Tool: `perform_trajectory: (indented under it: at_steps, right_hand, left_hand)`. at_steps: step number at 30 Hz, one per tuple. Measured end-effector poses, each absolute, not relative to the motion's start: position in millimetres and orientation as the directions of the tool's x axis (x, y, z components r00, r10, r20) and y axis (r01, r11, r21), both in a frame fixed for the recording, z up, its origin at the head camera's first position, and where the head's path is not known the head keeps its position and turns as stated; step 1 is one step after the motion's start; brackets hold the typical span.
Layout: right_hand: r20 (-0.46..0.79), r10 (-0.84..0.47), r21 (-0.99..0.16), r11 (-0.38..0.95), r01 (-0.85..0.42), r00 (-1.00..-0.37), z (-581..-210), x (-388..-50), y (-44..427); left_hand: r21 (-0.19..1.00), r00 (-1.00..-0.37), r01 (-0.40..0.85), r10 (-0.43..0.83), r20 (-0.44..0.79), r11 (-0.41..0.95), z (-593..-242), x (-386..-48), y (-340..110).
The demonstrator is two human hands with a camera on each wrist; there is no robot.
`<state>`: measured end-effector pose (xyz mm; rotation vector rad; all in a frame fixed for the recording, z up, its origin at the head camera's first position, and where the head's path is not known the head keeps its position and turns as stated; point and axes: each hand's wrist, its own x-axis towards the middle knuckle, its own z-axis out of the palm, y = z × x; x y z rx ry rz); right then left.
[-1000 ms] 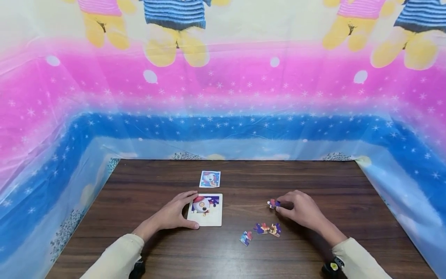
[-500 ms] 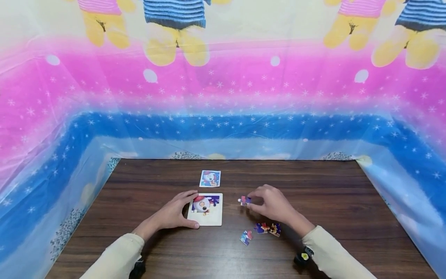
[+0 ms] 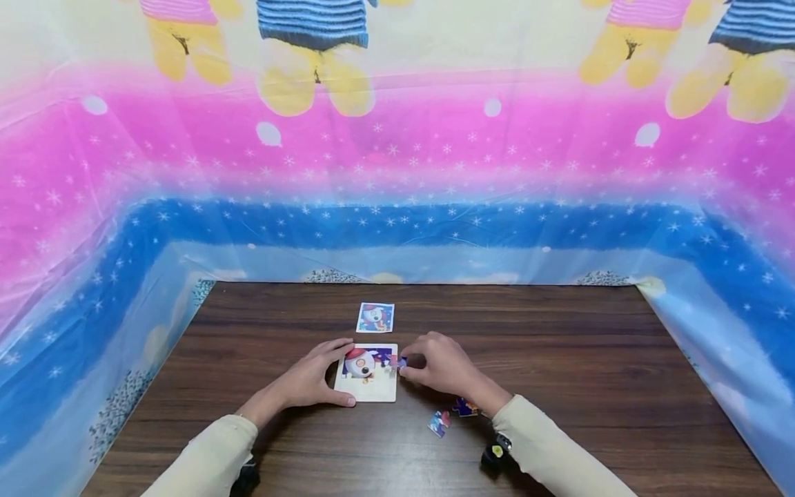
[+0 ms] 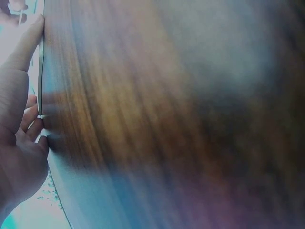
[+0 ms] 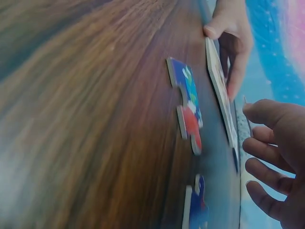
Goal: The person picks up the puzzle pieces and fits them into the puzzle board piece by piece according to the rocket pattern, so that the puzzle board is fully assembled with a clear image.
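A square puzzle board (image 3: pixel 380 393) with a partly filled picture lies on the table. My left hand (image 3: pixel 310 376) grips its left side, thumb at the near corner and fingers at the far one; the left wrist view shows this hand (image 4: pixel 21 114) along the board's edge. At the board's right edge, my right hand (image 3: pixel 447 366) pinches a puzzle piece (image 3: pixel 398 362) between thumb and fingers. In the right wrist view the piece appears edge-on at the fingertips of that hand (image 5: pixel 281 148). Whether it touches the board I cannot tell.
A small picture card (image 3: pixel 375 317) lies beyond the board. Nearer me and to the right are a loose blue and red piece (image 3: pixel 438 423) and a purple and orange piece (image 3: pixel 464 407), the latter partly under the right forearm. A patterned cloth (image 3: pixel 397 228) hangs behind the table.
My right hand has moved left across the table with the pinched piece, from well right of the board to its right edge. The left hand and board have stayed in place.
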<state>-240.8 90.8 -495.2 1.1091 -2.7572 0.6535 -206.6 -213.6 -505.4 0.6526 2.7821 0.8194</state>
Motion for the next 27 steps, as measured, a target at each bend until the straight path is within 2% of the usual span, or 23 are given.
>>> perform_trajectory:
  at_steps: [7,17,27]
  right_hand:
    - [0.245,-0.668,-0.329,0.624,-0.708,-0.703,-497.8,-242.2,76.4]
    - [0.196,-0.665,-0.288,0.664,-0.690,-0.721,-500.6,-242.5,63.5]
    - [0.180,-0.667,-0.306,0.661,-0.686,-0.723,-498.7,-241.3,60.6]
  left_hand:
    - [0.554,-0.892,0.352,0.450,-0.046,0.754,-504.6,-206.4,-213.0]
    - [0.549,-0.885,0.369,0.464,-0.040,0.750,-506.1,-207.2,-213.8]
    - [0.548,-0.884,0.374,0.466,-0.032,0.748,-507.8,-207.8,-214.8]
